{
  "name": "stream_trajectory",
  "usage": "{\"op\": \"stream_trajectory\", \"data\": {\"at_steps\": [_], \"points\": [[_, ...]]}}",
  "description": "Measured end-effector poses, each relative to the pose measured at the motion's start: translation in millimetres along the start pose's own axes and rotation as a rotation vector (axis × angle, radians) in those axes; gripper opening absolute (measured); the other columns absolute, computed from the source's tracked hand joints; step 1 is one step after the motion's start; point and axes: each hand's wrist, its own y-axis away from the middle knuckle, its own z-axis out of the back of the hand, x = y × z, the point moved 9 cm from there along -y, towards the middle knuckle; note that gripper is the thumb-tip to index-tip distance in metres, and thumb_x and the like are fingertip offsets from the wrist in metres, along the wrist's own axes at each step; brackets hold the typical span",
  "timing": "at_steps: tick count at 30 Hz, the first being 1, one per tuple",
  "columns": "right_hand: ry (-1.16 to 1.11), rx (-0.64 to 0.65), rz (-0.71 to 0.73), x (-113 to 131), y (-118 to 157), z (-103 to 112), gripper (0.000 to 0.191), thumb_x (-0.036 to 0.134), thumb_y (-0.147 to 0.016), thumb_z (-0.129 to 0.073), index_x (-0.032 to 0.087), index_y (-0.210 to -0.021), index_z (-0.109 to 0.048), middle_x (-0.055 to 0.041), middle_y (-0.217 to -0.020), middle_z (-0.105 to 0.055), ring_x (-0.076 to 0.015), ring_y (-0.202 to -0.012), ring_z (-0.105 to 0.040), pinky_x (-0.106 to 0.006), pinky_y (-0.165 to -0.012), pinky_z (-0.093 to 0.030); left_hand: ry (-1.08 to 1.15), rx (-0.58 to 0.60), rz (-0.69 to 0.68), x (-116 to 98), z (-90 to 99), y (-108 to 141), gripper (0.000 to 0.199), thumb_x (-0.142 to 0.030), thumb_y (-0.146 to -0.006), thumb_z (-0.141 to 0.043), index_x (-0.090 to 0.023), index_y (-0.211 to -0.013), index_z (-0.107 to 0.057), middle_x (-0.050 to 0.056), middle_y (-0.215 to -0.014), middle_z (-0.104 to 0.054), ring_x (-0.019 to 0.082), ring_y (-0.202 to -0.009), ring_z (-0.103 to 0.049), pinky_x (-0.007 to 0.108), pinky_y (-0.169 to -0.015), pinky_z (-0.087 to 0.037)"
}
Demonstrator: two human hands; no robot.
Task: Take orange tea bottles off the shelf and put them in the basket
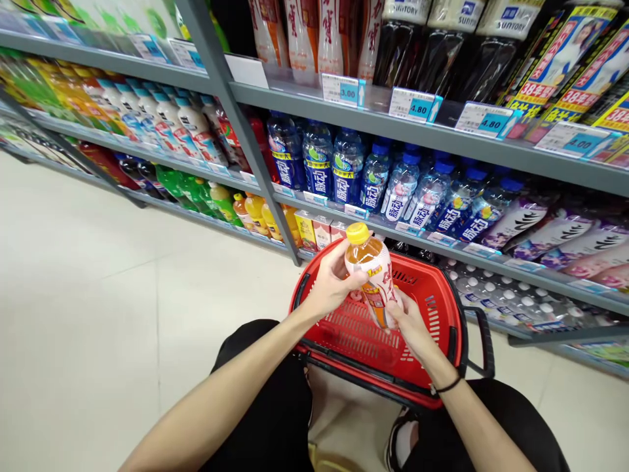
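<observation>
A bottle of amber drink point(376, 278) with a yellow cap and a pink-and-white label is tilted above a red basket point(358, 337). My left hand point(337, 278) is closed round its upper part, thumb across the label just below the shoulder. Lower down, my right hand point(411, 324) grips the bottle near its base from the right. Both hands hold it over the basket's opening. Something pinkish inside the basket is mostly hidden behind the bottle and hands.
Grey shelves point(314, 118) of drinks run across the front, with blue-capped bottles point(346, 164) just beyond the basket. A black basket handle point(484, 341) sticks out at the right. My knees flank the basket above the pale tiled floor point(98, 295).
</observation>
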Motion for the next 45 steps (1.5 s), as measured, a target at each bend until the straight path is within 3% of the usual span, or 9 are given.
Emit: {"op": "stream_trajectory", "data": {"at_steps": [15, 22, 25, 28, 31, 35, 38, 41, 45], "points": [[-0.028, 0.021, -0.006, 1.1, 5.3, -7.8, 0.075, 0.059, -0.064, -0.096, 0.022, -0.114, -0.055, -0.002, -0.089, -0.071, -0.0111, -0.055, -0.055, -0.023, -0.047, -0.046, 0.013, -0.03, -0.019, -7.2, -1.1, 3.2, 0.068, -0.048, -0.07, -0.093, -0.019, -0.127, -0.071, 0.012, -0.127, -0.075, 0.026, -0.113, -0.073, 0.035, -0.096, -0.06], [-0.16, 0.133, -0.036, -3.5, 9.5, -23.3, 0.061, 0.056, -0.072, -0.091, 0.023, -0.11, -0.057, -0.0002, -0.083, -0.069, -0.0122, -0.054, -0.056, -0.019, -0.043, -0.036, 0.086, -0.04, 0.008, 0.5, 2.5, 4.7, 0.079, -0.052, -0.061, -0.099, -0.023, -0.126, -0.065, 0.008, -0.119, -0.074, 0.024, -0.104, -0.073, 0.032, -0.089, -0.059], [-0.242, 0.29, -0.113, -10.0, 15.0, -37.0, 0.065, 0.069, -0.076, -0.083, 0.022, -0.116, -0.062, -0.0045, -0.083, -0.072, -0.0166, -0.057, -0.062, -0.022, -0.044, -0.037, 0.099, 0.056, 0.068, 2.1, -1.3, 5.7, 0.084, -0.065, -0.062, -0.094, -0.022, -0.129, -0.065, 0.011, -0.123, -0.074, 0.021, -0.089, -0.072, 0.03, -0.076, -0.058], [-0.291, 0.436, -0.212, -18.9, 21.8, -47.3, 0.082, 0.09, -0.076, -0.067, 0.019, -0.116, -0.067, -0.0109, -0.088, -0.074, -0.0218, -0.063, -0.067, -0.022, -0.04, -0.035, 0.153, 0.17, 0.136, 2.7, -10.5, 9.1, 0.08, -0.068, -0.071, -0.087, -0.021, -0.133, -0.065, 0.01, -0.113, -0.075, 0.008, -0.054, -0.052, 0.024, -0.047, -0.043], [-0.314, 0.498, -0.273, -23.5, 24.9, -50.5, 0.087, 0.094, -0.078, -0.059, 0.016, -0.115, -0.069, -0.0134, -0.09, -0.075, -0.0222, -0.061, -0.069, -0.02, -0.035, -0.03, 0.15, 0.148, 0.112, -1.2, -12.1, 9.1, 0.066, -0.058, -0.078, -0.087, -0.021, -0.13, -0.067, 0.006, -0.1, -0.074, 0.006, -0.05, -0.046, 0.023, -0.046, -0.043], [-0.353, 0.374, -0.273, -21.9, 16.7, -46.3, 0.08, 0.09, -0.086, -0.055, 0.017, -0.116, -0.069, -0.0089, -0.083, -0.075, -0.0185, -0.051, -0.066, -0.023, -0.037, -0.044, 0.114, 0.005, 0.007, -8.4, -6.0, 6.3, 0.06, -0.051, -0.072, -0.094, -0.021, -0.115, -0.064, 0.007, -0.106, -0.074, 0.016, -0.082, -0.07, 0.028, -0.076, -0.06], [-0.374, 0.171, -0.234, -21.7, 7.3, -37.4, 0.081, 0.091, -0.083, -0.058, 0.016, -0.111, -0.071, -0.0069, -0.076, -0.073, -0.0172, -0.05, -0.065, -0.024, -0.041, -0.051, 0.102, -0.084, 0.019, -4.7, -0.9, 6.8, 0.063, -0.037, -0.065, -0.098, -0.024, -0.112, -0.057, 0.005, -0.114, -0.073, 0.019, -0.093, -0.073, 0.027, -0.077, -0.061], [-0.389, 0.068, -0.267, -30.4, 4.8, -34.8, 0.079, 0.091, -0.078, -0.065, 0.015, -0.102, -0.07, -0.003, -0.067, -0.069, -0.0113, -0.039, -0.054, -0.019, -0.032, -0.037, 0.083, -0.101, 0.061, 1.0, 2.2, 8.0, 0.074, -0.027, -0.059, -0.1, -0.025, -0.119, -0.056, 0.006, -0.127, -0.069, 0.021, -0.103, -0.073, 0.026, -0.079, -0.061], [-0.414, 0.19, -0.358, -42.7, 9.2, -46.1, 0.086, 0.094, -0.076, -0.061, 0.013, -0.105, -0.069, -0.0028, -0.065, -0.069, -0.0043, -0.027, -0.033, -0.017, -0.026, -0.015, 0.05, 0.094, 0.114, 4.3, -9.1, 9.5, 0.077, -0.036, -0.064, -0.099, -0.023, -0.13, -0.06, 0.007, -0.118, -0.071, 0.019, -0.091, -0.072, 0.026, -0.073, -0.058]]}}
